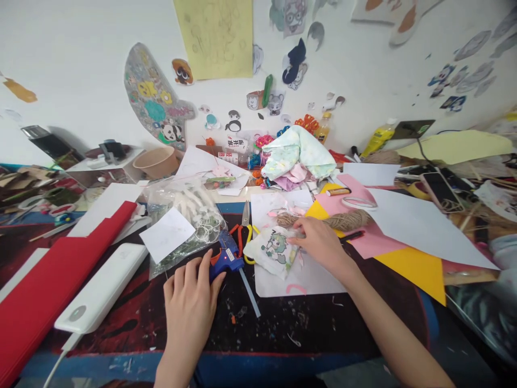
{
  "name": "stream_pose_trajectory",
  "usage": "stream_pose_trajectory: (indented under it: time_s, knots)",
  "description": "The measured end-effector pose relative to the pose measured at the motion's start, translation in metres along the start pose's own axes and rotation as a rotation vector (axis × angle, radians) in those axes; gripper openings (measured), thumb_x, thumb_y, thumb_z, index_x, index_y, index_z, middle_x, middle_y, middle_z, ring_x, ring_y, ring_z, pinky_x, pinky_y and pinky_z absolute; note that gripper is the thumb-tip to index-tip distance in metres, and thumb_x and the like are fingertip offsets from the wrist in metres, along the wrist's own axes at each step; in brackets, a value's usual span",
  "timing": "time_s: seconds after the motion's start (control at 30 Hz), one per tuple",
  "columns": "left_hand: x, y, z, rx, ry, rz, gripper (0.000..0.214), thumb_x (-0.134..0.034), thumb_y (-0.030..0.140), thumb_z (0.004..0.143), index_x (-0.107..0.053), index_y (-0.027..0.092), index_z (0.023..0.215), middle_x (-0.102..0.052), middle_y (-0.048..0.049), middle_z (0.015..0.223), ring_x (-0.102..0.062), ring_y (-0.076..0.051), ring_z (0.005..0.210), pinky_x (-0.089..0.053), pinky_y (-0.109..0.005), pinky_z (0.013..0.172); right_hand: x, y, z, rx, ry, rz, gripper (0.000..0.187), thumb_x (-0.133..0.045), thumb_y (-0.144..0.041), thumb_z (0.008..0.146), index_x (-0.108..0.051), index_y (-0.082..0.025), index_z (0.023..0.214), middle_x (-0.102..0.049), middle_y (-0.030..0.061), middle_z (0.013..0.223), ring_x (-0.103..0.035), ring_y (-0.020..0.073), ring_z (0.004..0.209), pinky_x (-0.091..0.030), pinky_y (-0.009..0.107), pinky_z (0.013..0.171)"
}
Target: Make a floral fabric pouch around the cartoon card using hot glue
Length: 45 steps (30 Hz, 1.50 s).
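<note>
My left hand [193, 288] is at a blue glue gun [229, 257], thumb and index finger closed about its handle by the orange trigger. A clear glue stick [250, 293] pokes out of the gun's rear toward me. With thumb and fingertips, my right hand [319, 240] pinches the right edge of a white, crumpled cloth-like piece [271, 249] bearing a green-haired cartoon figure. Beneath it lies a white sheet [270, 283] with a pink curved strip [297, 289]. Scissors and pliers [245, 231] with red and yellow handles lie between the gun and the cloth-like piece.
Left are a white power strip-like block [103, 288] with a cable, a long red piece [68, 275] and a clear plastic bag [189, 210]. A twine bundle [347, 220], pink and yellow sheets [412, 269] and a phone [442, 191] lie right. Bundled fabric [299, 153] sits behind.
</note>
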State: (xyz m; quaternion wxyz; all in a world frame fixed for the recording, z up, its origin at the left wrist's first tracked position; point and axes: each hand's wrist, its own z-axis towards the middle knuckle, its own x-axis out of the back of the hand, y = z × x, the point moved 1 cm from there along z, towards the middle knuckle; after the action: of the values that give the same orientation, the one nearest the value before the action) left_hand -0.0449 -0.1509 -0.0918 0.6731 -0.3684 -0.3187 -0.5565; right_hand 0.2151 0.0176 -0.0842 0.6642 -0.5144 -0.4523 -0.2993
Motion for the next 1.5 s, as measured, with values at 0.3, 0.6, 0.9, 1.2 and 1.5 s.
stream_pose_trajectory:
  time_s: [0.3,0.6,0.9,1.2,1.5]
  knots:
    - [0.002,0.075,0.124,-0.387,-0.385,-0.221,0.029,-0.065,0.036,0.093,-0.071,0.008,0.099,-0.07,-0.0184,0.103,-0.059,-0.037,0.108,-0.042,-0.045,0.086,-0.009,0.007,0.003,0.036,0.011,0.073,0.026,-0.078,-0.034,0.08,-0.068,-0.019,0.099,-0.07,0.0086,0.104,-0.064,0.0257,0.097,-0.044,0.035,0.082]
    - [-0.043,0.087,0.158,-0.391,-0.539,-0.388,0.008,-0.067,0.021,0.086,-0.071,0.015,0.082,-0.074,-0.0096,0.089,-0.066,-0.026,0.093,-0.047,-0.036,0.081,-0.007,0.01,0.011,0.134,0.045,0.241,0.002,-0.07,-0.019,0.082,-0.072,-0.019,0.081,-0.068,0.0052,0.091,-0.063,0.0204,0.085,-0.046,0.032,0.078]
    - [-0.053,0.085,0.16,-0.36,-0.579,-0.497,0.014,-0.068,0.025,0.083,-0.068,0.015,0.074,-0.071,-0.0076,0.079,-0.064,-0.024,0.084,-0.046,-0.038,0.085,-0.017,0.018,0.007,0.189,0.085,0.312,0.017,-0.076,-0.024,0.08,-0.074,-0.018,0.096,-0.069,0.0084,0.101,-0.062,0.026,0.1,-0.046,0.04,0.091]
    - [-0.024,0.075,0.168,-0.318,-0.488,-0.739,0.013,-0.059,0.026,0.091,-0.065,0.017,0.085,-0.07,-0.0066,0.089,-0.059,-0.022,0.09,-0.045,-0.037,0.086,0.002,0.014,0.011,0.237,0.045,0.472,0.018,-0.076,-0.035,0.079,-0.071,-0.018,0.081,-0.066,0.0036,0.085,-0.059,0.0194,0.081,-0.046,0.032,0.074]
    - [-0.001,0.075,0.166,-0.346,-0.518,-1.011,0.025,-0.063,0.038,0.09,-0.068,0.016,0.081,-0.064,0.0021,0.071,-0.052,-0.011,0.065,-0.04,-0.023,0.061,0.04,0.005,0.001,0.274,0.04,0.748,0.029,-0.072,-0.045,0.081,-0.072,-0.016,0.085,-0.069,0.0033,0.082,-0.06,0.0177,0.075,-0.046,0.029,0.066]
